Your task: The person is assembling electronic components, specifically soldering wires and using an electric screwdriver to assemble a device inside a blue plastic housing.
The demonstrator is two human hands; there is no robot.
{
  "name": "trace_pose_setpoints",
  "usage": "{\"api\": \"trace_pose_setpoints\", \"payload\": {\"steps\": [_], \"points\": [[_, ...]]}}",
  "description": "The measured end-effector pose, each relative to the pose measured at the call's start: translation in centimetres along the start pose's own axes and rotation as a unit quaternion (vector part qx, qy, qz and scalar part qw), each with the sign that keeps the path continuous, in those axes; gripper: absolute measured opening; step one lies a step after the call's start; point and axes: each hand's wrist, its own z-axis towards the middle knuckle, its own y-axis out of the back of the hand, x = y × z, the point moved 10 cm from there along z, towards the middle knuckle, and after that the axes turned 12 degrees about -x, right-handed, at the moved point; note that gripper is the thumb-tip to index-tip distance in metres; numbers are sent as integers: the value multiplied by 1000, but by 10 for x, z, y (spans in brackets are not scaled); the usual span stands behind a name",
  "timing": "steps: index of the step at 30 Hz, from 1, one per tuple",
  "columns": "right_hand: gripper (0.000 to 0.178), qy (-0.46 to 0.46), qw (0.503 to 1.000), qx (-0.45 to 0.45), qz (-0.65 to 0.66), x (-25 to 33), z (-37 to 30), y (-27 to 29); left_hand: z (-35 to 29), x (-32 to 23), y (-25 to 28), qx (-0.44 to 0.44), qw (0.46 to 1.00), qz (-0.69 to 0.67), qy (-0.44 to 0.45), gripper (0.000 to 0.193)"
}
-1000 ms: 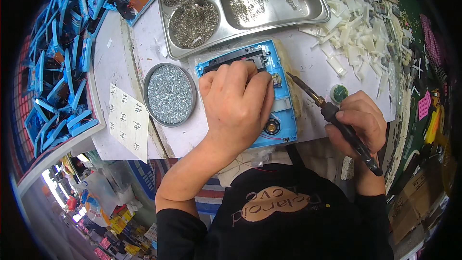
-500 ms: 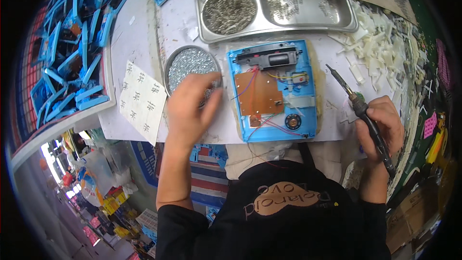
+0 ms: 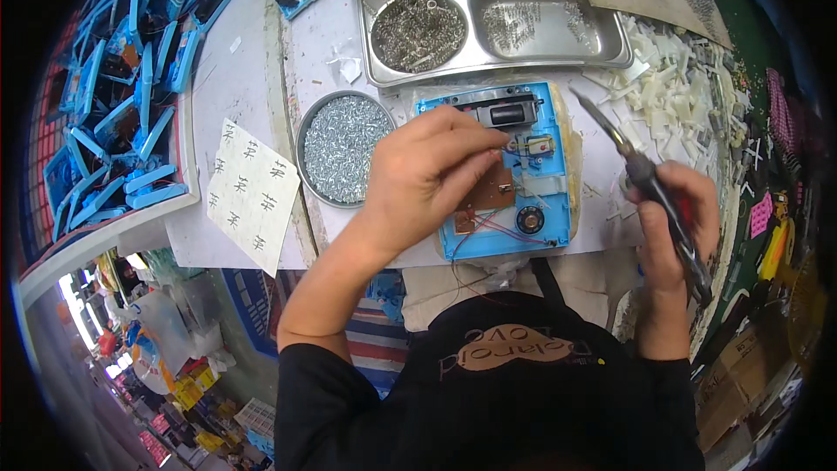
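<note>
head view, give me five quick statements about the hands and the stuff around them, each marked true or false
1. The right hand holds a soldering iron. True.
2. The left hand is inside the round dish. False: it is over the blue case, right of the dish.
3. A sheet of paper lies left of the round dish. True.
4. The metal tray lies between the person and the blue case. False: it lies beyond the case.
5. White plastic pieces lie in a heap to the tray's right. True.
</note>
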Motion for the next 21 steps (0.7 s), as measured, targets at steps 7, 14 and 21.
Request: {"api": "trace_pose_setpoints", "payload": {"steps": [7,14,21], "points": [[54,67,987,145,27,23,25,-111,-26,40,-15,-100,917,-228,311,12],[54,151,979,139,-8,30,22,-125,-18,24,3,-147,969,-112,162,11],[44,101,990,90,-37,15,16,-70,-18,2,19,-131,986,101,-12,13]]}}
